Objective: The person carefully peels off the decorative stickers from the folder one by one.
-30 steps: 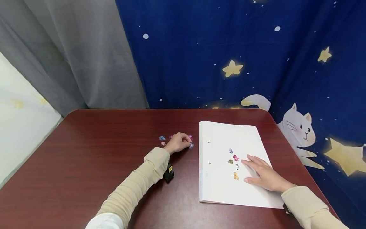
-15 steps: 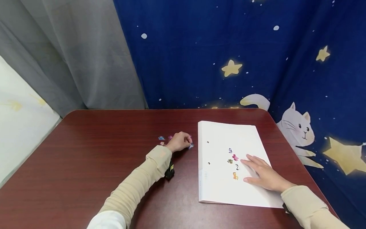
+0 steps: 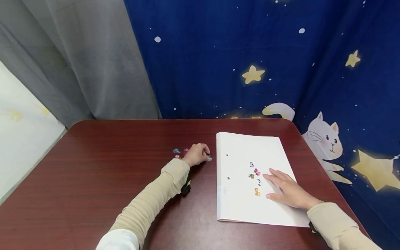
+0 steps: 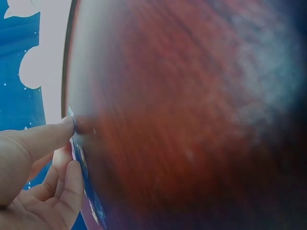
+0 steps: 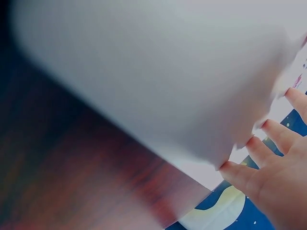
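Note:
My left hand is low over the table, its thumb and forefinger pinching a small bluish sticker at the edge. In the left wrist view, the thumb meets the sticker's edge, and more colourful stickers lie just past the other fingers. Spread and straight, my right hand rests on a white folder with two punched holes along its left side. Several small stickers, among them a pink one and an orange one, lie on the folder left of those fingertips.
Behind the left hand, a blue sticker, a pink sticker and a pale one lie on the dark red-brown table. Grey curtain and blue star-patterned curtain hang past the far edge.
The left hand has shifted only slightly, and the bluish sticker at its fingertips has turned a little. A pink sticker seen beyond those fingers earlier is now hidden. The right hand stays put.

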Available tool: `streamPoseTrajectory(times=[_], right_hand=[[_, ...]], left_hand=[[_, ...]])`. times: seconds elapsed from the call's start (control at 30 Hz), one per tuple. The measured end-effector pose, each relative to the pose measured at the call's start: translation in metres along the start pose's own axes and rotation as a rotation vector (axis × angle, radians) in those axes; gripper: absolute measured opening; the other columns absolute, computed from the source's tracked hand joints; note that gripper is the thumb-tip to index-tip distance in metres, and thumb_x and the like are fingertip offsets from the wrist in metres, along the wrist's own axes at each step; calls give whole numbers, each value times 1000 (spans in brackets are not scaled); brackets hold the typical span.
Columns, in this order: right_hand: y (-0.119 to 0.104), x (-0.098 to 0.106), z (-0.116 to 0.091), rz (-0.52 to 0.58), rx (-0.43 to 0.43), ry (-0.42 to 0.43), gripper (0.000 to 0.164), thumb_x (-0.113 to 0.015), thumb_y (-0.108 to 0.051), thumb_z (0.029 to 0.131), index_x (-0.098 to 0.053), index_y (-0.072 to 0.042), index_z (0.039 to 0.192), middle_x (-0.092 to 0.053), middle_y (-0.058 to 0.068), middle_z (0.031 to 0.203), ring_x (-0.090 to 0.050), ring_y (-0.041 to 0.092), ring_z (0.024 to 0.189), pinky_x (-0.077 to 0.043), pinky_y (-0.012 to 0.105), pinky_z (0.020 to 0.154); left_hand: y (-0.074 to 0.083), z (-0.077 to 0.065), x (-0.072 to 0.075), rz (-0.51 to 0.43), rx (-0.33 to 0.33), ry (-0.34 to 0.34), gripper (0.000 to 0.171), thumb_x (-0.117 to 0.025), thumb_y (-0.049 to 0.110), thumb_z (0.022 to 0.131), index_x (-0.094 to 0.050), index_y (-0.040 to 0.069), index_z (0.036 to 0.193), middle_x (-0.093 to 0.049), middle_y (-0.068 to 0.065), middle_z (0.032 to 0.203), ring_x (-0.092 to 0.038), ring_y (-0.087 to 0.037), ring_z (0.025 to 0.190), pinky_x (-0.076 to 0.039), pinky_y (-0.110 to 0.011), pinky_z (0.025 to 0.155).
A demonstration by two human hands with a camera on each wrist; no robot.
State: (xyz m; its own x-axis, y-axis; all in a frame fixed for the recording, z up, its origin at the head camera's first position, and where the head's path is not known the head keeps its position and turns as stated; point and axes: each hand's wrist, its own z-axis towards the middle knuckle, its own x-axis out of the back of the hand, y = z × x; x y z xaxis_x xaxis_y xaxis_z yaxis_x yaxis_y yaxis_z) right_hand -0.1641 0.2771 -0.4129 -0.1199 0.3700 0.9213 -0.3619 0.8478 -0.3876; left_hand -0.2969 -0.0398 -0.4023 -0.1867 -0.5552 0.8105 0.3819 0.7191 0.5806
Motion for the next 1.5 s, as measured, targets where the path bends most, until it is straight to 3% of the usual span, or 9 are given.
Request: streamPoseTrajectory(times=[0.23,0.67,0.8,1.0,1.1,1.23,1.5], right_hand=[[1,-1,-2,7,28,17,63,-67,-37,75,-48,-4,125,-34,25,132,-27,43,120,-24,58,92],[0,0,-6,11,19,15,63,-67,-36,75,-47,-4,125,-34,25,132,-27,43,120,-23,59,92],[1,0,-5,11,9,6,63,-67,-35,75,-47,-4,126,-34,25,133,-26,42,121,-23,59,92],[3,0,-4,9,-2,-7,64,-68,-35,74,-46,-5,127,-33,24,134,-25,41,121,-23,58,93],[4,0,-3,8,0,-6,65,-68,-36,74,-46,-5,127,-33,24,134,-25,41,122,-23,58,93],[5,-1,-3,2,4,-7,65,-67,-37,74,-46,-5,127,-33,24,134,-25,41,122,-23,58,93],[3,0,0,-2,5,-21,64,-67,-36,75,-45,-6,128,-32,23,135,-25,40,122,-24,58,93]], left_hand=[[2,-2,-2,8,-6,33,19,-74,3,69,-58,2,81,-53,-2,65,-49,-12,62,-41,-23,62],[4,-3,-5,73,-56,18,7,-71,6,73,-65,3,73,-57,0,65,-50,-10,61,-42,-22,60],[6,-2,-4,87,-42,-9,6,-68,7,76,-66,3,80,-58,-1,68,-52,-11,65,-44,-23,63],[13,-1,-5,140,-40,-54,24,-64,10,79,-62,0,101,-57,-6,77,-53,-17,75,-43,-29,70],[21,-2,-9,151,-79,-23,28,-62,9,80,-59,-1,106,-55,-10,83,-52,-20,77,-43,-29,70],[44,-5,-19,119,-167,15,27,-63,7,79,-59,0,105,-55,-12,86,-53,-18,77,-44,-25,68],[92,-17,-44,149,-323,-146,21,-65,11,78,-64,5,98,-56,-2,77,-50,-10,72,-40,-14,65]])
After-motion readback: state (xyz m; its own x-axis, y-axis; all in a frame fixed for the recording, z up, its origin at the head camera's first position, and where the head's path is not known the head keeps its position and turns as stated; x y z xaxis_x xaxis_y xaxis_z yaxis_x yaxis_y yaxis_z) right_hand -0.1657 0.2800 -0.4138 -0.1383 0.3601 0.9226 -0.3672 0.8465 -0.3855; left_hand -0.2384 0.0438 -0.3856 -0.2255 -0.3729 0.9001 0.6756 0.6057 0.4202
